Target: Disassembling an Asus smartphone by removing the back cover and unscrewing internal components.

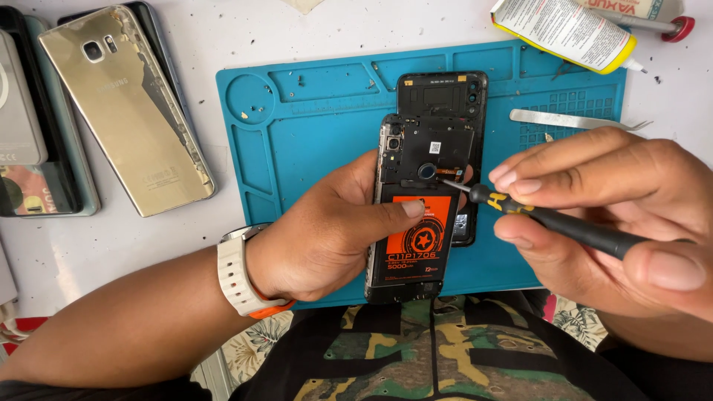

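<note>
Right hand (616,215) pinches a black, yellow-banded screwdriver (553,220), tip touching the opened black phone with orange battery (416,215), clasped in the left hand's (327,234) grip.

The opened phone (416,215) hides most of the black back cover (445,93) beneath it; the left frame edge cuts off stacked phones (30,148); the glue tube (568,30) leaves the top.

Bright even daylight, soft shadows, sharp

A matt blue rubbery mat (312,126) is seen; the far-left gold phone back (126,111) looks glossy, the tweezers (572,119) brushed metal, the screwdriver (564,226) handle matt black plastic.
</note>
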